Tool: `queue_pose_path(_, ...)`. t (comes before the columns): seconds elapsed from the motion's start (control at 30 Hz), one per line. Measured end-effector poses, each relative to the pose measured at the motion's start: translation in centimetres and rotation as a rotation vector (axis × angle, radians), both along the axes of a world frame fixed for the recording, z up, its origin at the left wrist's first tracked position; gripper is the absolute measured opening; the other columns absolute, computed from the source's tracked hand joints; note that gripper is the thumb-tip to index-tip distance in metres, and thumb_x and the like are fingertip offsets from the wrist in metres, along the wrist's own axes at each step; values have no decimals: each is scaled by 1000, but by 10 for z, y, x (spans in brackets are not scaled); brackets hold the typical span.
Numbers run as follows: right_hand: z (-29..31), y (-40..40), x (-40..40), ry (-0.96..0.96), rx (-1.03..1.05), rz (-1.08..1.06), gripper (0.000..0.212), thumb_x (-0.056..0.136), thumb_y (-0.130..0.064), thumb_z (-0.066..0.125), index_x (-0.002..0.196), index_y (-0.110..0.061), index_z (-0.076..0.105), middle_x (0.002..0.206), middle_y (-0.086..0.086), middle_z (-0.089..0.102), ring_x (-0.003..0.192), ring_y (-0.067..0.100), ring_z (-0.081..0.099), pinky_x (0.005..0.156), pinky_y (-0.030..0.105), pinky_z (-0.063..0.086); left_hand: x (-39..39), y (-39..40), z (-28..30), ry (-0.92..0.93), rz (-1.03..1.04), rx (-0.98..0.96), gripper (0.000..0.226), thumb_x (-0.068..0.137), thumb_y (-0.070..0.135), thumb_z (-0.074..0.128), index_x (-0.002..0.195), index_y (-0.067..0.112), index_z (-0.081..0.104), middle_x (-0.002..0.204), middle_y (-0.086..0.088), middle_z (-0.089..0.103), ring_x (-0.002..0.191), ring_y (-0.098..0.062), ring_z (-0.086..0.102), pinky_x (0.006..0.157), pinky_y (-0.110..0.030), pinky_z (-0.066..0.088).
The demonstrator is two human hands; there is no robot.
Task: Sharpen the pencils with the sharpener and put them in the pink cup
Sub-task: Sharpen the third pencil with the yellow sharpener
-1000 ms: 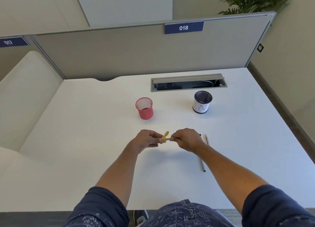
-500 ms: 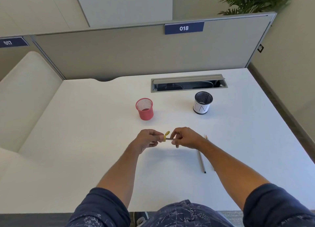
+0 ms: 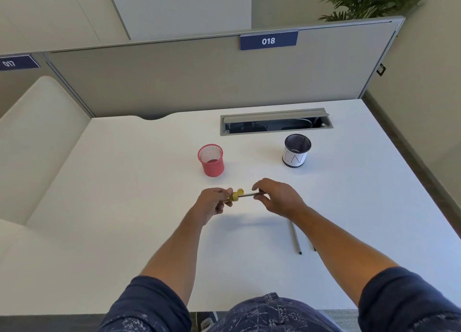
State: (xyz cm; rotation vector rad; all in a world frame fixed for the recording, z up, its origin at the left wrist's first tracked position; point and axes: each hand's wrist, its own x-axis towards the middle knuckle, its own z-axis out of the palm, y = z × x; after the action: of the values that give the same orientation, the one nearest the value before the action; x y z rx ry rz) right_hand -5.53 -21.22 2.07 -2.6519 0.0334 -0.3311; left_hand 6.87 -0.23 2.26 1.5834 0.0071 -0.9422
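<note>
White surface (image 3: 129, 207) noted, spanning the scene, backed at the far edge by a grey partition (image 3: 199, 82) labelled 018. Open cable tray (image 3: 276, 122) found set into the surface at the far side, right of centre. Pink cup (image 3: 211, 160) recorded upright on the surface, far of the hands and slightly left; nothing discernible inside through the mesh. Black mesh cup with white wrap (image 3: 296, 150) recorded upright to its right, well apart, near the cable tray.

Left hand (image 3: 212, 203) observed above the surface near centre, fingers curled, pinching the yellow sharpener (image 3: 235, 195). Right hand (image 3: 278, 197) observed just to the right, fingers loosely bent, thumb and fingertips pinching the pencil (image 3: 252, 195). Pencil held roughly level, left end seated in the sharpener, right end hidden in the right hand.

Second pencil (image 3: 296, 238) found lying on the surface to the near right, partly hidden under the right forearm. Tip of a further pencil (image 3: 314, 248) seen just beside it, mostly hidden by the same forearm.
</note>
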Motion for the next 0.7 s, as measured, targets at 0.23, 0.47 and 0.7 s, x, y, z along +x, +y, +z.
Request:
queue_pose_path(0.23,-4,-3,5,-233,-120,84,4,84,-19,77,87,-17,75,77,-3,67,65,23,62,48,30,47,-2,1,-1,57,11,13,23,94,28,70,88,6,72,65,-15,66,49,-13,35,55,-24,36)
queue_pose_path(0.47,-8,0,1,-259,-169,86,27,95,-34,54,85,-18,74,70,-4,63,59,22,58,43,27,40,1,3,-2,53,-52,-31,20,93,23,72,89,4,72,75,-17,69,53,-13,48,59,-25,41)
queue_pose_path(0.7,-3,4,-1,122,-167,-17,23,99,-35,55,94,-25,75,83,-5,73,73,25,65,56,28,41,1,8,-3,-28,-150,-35,11,83,9,80,93,7,76,94,-12,76,86,-17,70,81,-30,55)
